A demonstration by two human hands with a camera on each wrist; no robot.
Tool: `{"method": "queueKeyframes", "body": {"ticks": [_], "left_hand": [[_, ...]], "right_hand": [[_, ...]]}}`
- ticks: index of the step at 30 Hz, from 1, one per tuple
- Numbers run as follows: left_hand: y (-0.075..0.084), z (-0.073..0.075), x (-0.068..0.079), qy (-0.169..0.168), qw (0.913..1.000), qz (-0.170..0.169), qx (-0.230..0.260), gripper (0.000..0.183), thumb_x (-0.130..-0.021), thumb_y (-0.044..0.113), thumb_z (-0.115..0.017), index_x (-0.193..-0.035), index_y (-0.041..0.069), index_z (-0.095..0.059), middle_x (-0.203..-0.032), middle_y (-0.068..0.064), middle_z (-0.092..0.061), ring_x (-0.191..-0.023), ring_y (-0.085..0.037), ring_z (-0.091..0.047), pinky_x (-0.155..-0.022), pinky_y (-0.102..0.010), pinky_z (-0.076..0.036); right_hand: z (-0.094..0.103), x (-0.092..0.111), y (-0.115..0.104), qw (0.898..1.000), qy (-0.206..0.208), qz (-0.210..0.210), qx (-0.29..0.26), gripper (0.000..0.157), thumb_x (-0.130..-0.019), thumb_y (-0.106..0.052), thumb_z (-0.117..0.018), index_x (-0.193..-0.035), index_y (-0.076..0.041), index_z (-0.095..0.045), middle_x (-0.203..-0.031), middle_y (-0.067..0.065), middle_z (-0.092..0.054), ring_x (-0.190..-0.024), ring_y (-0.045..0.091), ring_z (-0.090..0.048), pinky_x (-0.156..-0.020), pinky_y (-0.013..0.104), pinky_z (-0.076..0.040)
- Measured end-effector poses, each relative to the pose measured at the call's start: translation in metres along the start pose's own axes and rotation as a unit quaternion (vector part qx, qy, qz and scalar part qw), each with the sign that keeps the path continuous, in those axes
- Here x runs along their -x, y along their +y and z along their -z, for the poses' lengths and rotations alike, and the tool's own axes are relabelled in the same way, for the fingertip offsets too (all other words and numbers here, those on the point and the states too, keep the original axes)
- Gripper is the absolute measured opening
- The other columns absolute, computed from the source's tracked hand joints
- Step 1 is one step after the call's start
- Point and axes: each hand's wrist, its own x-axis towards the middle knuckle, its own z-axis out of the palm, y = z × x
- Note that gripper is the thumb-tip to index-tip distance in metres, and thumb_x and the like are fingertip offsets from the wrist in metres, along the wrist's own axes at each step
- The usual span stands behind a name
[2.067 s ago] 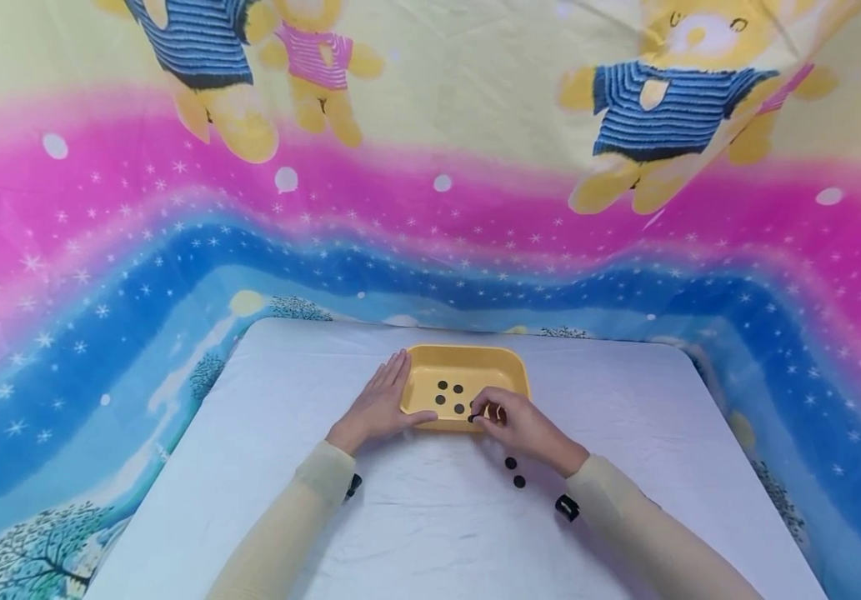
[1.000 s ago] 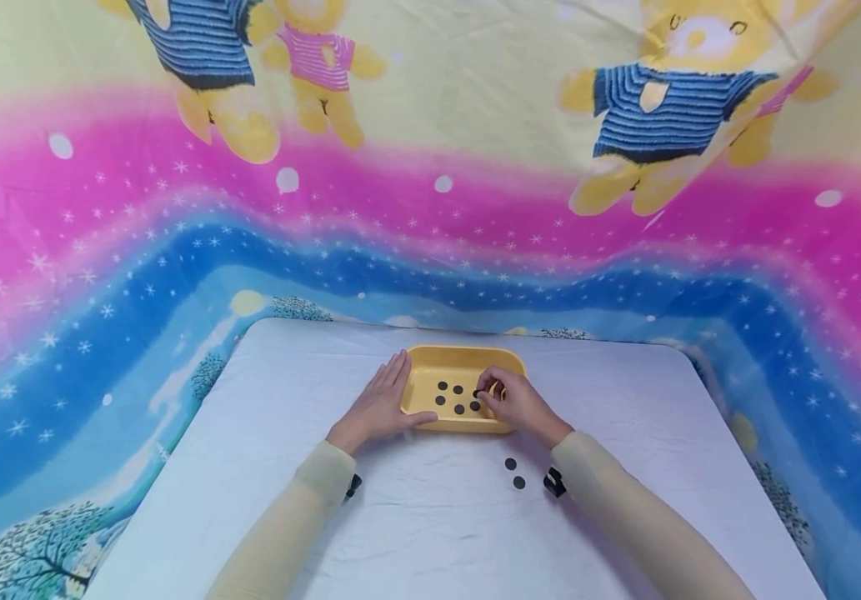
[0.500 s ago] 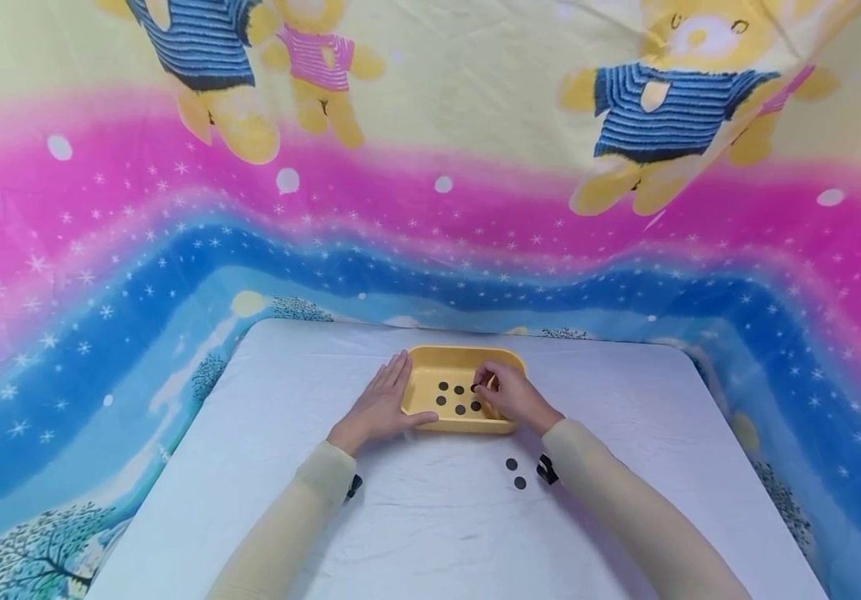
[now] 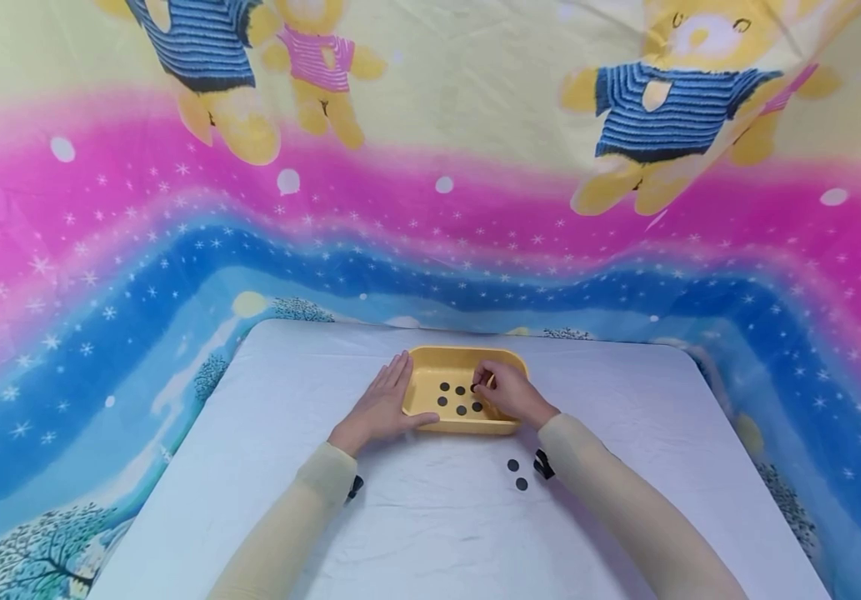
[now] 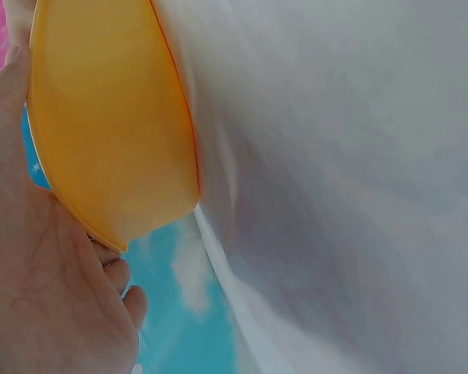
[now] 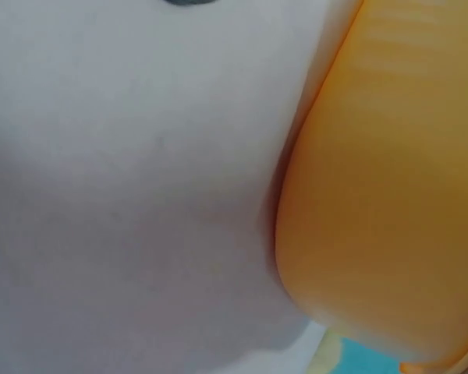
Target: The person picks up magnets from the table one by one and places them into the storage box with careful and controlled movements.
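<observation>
A yellow rectangular tray (image 4: 468, 356) stands on the white-covered table, with several small black discs (image 4: 442, 402) lying flat inside it. My left hand (image 4: 379, 410) rests at the tray's left end, its fingers straight along the rim and the thumb over the front edge. In the left wrist view the palm lies beside the yellow wall (image 5: 117, 117). Between thumb and curled fingers, my right hand (image 4: 510, 393) pinches one black disc (image 4: 474, 388) low over the right part of the tray. Fingers cover part of that disc. The right wrist view shows the tray's outer wall (image 6: 382, 195), not the fingertips.
Two more black discs, one nearer the tray (image 4: 513, 465) and one closer to me (image 4: 522, 483), lie on the white cloth (image 4: 430, 533) in front of the tray. A black wrist device (image 4: 543, 465) sits under the right sleeve. A printed curtain (image 4: 430, 233) surrounds the table.
My right hand has moved back from the tray's front edge with the disc pinched, past a disc lying in the front row. Over the last half second it barely shifts. My left hand stays put.
</observation>
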Motion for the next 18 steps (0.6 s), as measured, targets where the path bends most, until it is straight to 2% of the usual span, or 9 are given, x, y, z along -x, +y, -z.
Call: {"method": "queueKeyframes", "body": {"ticks": [7, 14, 18], "left_hand": [[0.0006, 0.0003, -0.0001, -0.001, 1.0000, -0.001, -0.001, 0.128, -0.091, 0.088, -0.052, -0.171, 0.003, 0.002, -0.180, -0.012, 0.006, -0.167, -0.028, 0.001, -0.134, -0.041, -0.002], [0.0011, 0.0012, 0.0008, 0.001, 1.0000, 0.003, 0.006, 0.128, -0.091, 0.089, -0.053, -0.172, 0.004, 0.001, -0.181, -0.011, 0.006, -0.167, -0.029, 0.000, -0.135, -0.043, -0.004], [0.0014, 0.0014, 0.0012, 0.005, 1.0000, 0.002, 0.005, 0.128, -0.091, 0.088, -0.053, -0.172, 0.003, -0.001, -0.181, -0.013, 0.003, -0.167, -0.029, 0.000, -0.135, -0.043, -0.004]], "right_hand": [[-0.0002, -0.0015, 0.0001, 1.000, -0.004, 0.003, 0.013, 0.015, -0.100, -0.006, -0.076, -0.096, -0.016, -0.065, -0.092, -0.001, -0.068, -0.079, 0.016, -0.061, -0.070, 0.033, -0.055], [-0.0008, -0.0044, 0.0011, 0.999, -0.017, -0.006, 0.032, 0.008, -0.101, -0.008, -0.074, -0.101, -0.012, -0.067, -0.093, 0.000, -0.067, -0.080, 0.017, -0.061, -0.071, 0.033, -0.054], [-0.0020, -0.0061, 0.0005, 0.999, -0.014, -0.015, 0.042, 0.009, -0.100, -0.008, -0.075, -0.099, -0.013, -0.068, -0.092, 0.000, -0.067, -0.081, 0.017, -0.061, -0.072, 0.034, -0.054]]}}
